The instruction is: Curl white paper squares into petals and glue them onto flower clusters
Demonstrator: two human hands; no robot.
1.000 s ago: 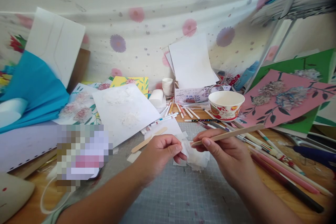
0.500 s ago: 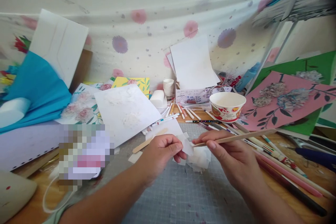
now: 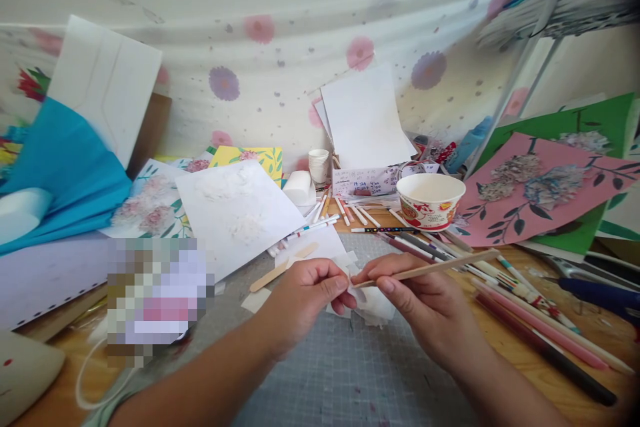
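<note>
My left hand (image 3: 313,290) pinches a small piece of thin white paper (image 3: 359,294) between thumb and fingers. A long, flat wooden stick (image 3: 450,262) is gripped in my right hand (image 3: 425,300), its lower tip against the paper close to my left fingertips. Both hands hover over a grey cutting mat (image 3: 325,373). Below them lies a loose pile of small white paper pieces (image 3: 379,310), partly hidden by my right hand. To the left of my fingers, a wooden craft stick (image 3: 270,277) rests across a white sheet (image 3: 327,243).
A paper bowl (image 3: 431,203) stands behind my right hand. Pens and markers (image 3: 540,320) crowd the right, with scissors (image 3: 600,290) beyond. Left are a white board (image 3: 235,213), blue paper (image 3: 75,173) and a pixelated object (image 3: 165,300). Pink flower artwork (image 3: 545,193) leans at right.
My right hand and the stick's tip have moved left, closer to my left fingers. The paper piece now shows less, turned or bent around the tip. The view has shifted slightly.
</note>
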